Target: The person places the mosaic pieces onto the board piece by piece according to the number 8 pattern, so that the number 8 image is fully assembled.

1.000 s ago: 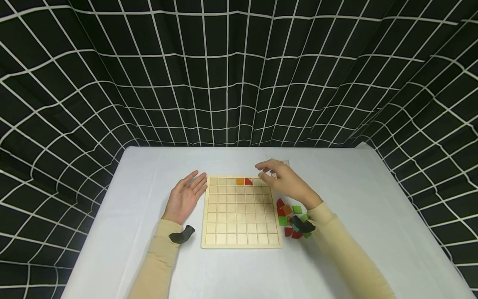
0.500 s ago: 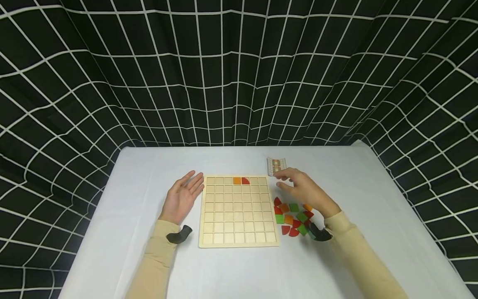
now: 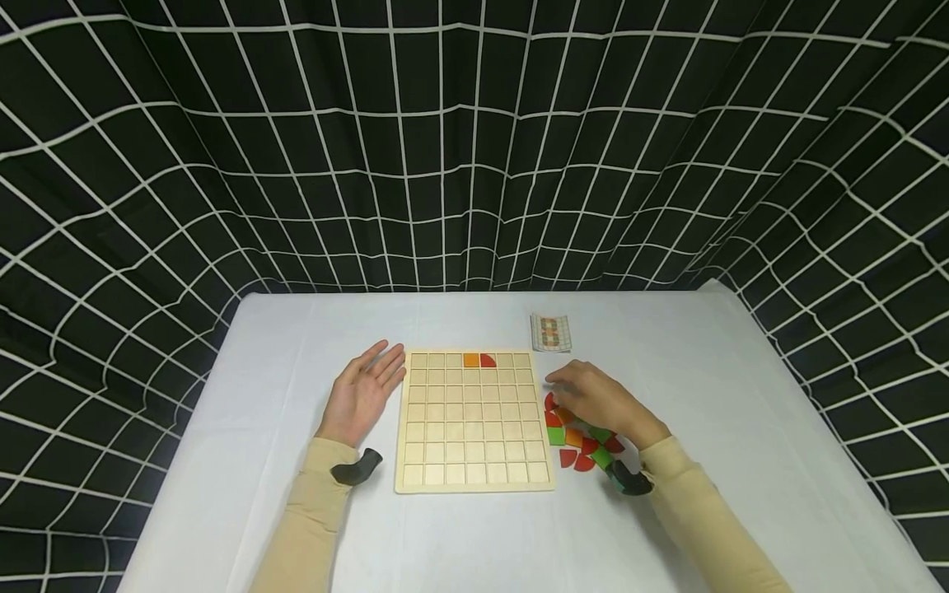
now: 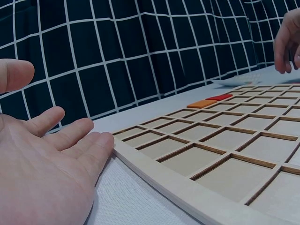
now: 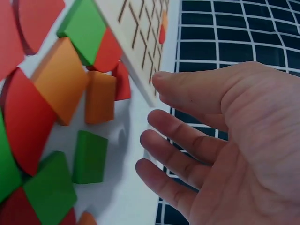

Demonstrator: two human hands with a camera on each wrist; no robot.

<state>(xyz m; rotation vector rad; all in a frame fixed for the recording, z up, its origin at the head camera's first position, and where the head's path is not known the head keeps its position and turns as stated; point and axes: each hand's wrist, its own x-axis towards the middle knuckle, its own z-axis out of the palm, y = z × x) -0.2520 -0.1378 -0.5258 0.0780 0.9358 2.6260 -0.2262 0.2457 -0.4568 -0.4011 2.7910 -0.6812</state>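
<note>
"White tablecloth (image 3: 460, 543) nearest; what's changed?"

"The right hand (image 3: 596, 401) has moved back over the loose pieces (image 3: 574, 437), thumb and fingers apart, gripping nothing; pieces now seem within reach."

"Left hand (image 3: 359, 405)?"

"Fingers straight, palm up, beside the board (image 3: 474, 432). Its far row holds an orange square (image 3: 471, 360) and a red quarter-round (image 3: 487, 361); the card (image 3: 551, 333) lies beyond."

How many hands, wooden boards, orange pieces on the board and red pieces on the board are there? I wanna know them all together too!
Left hand and right hand: 2
Wooden board: 1
Orange piece on it: 1
Red piece on it: 1
Total: 5
</note>
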